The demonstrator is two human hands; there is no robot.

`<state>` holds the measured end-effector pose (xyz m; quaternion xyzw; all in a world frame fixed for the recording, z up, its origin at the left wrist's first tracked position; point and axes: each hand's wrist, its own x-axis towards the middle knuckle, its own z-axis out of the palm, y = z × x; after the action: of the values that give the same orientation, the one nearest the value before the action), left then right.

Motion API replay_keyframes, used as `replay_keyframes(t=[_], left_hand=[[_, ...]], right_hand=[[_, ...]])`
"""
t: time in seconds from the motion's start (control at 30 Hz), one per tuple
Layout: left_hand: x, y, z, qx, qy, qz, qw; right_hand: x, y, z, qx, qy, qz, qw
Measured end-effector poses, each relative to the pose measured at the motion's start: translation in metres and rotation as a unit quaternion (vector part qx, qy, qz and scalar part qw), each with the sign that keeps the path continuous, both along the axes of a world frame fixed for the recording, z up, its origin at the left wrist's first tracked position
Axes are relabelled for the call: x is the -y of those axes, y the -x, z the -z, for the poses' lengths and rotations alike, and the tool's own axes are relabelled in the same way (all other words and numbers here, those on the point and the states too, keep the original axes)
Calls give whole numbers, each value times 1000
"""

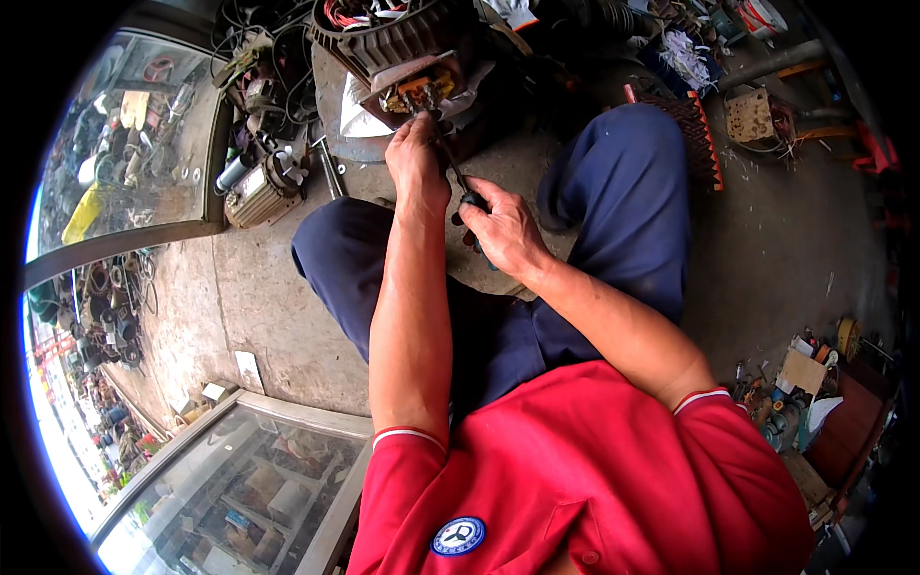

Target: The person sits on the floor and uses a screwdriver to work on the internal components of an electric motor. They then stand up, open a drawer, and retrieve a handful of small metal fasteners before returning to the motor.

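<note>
An electric motor (398,43) with a ribbed dark housing stands in front of me, its terminal box (422,91) facing my knees. Orange-yellow parts and metal terminals show inside that box. My left hand (418,158) is at the box's lower edge, fingers pinched together; what they hold is hidden. In my right hand (506,228) is a screwdriver, gripped by its black handle (472,198). Its dark shaft (447,149) slants up past my left fingers toward the terminals, and I cannot make out the tip. Red and blue handle-like pieces show just below my right hand.
White paper (362,117) lies beside the terminal box. On the floor to the left are a smaller motor (261,192) and a hammer-like tool (329,165). Glass-fronted frames (225,158) stand at the left. A wooden-topped item (749,117) and tool clutter (800,374) lie to the right.
</note>
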<state>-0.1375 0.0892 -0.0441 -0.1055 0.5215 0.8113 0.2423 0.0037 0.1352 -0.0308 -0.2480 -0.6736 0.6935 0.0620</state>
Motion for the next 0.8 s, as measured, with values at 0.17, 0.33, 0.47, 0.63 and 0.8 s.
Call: replay_keyframes(t=[0.17, 0.33, 0.47, 0.63, 0.8], left_hand=[[1, 1, 3, 0, -3, 1, 1000], [0, 1, 4, 2, 1, 0, 1000], [0, 1, 6, -4, 0, -5, 1000], [-1, 0, 4, -5, -10, -9, 1000], [-1, 1, 3, -5, -5, -4, 1000]], right_hand=[[0, 0, -9, 33, 3, -7, 999], [0, 0, -2, 5, -13, -1, 1000], [-1, 0, -2, 1, -6, -4, 1000], [-4, -1, -13, 4, 122, -19, 992], [-4, -1, -20, 16, 188, -25, 982]])
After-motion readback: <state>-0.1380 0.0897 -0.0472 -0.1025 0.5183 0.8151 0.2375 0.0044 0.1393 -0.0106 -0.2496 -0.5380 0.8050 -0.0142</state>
